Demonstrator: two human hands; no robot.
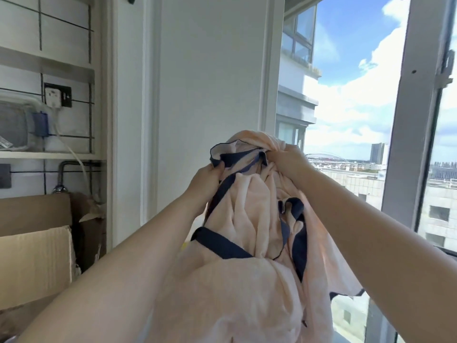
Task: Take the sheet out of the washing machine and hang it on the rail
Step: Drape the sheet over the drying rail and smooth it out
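Peach fleece sheet with navy trim, soft, bunched, likely damp-heavy, gripped by left hand at nine o'clock, right hand at one o'clock.

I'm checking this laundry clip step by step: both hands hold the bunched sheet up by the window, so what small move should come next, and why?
Probably draw the hands apart along the navy edge: the sheet hangs bunched between the left hand and right hand, and no rail shows.
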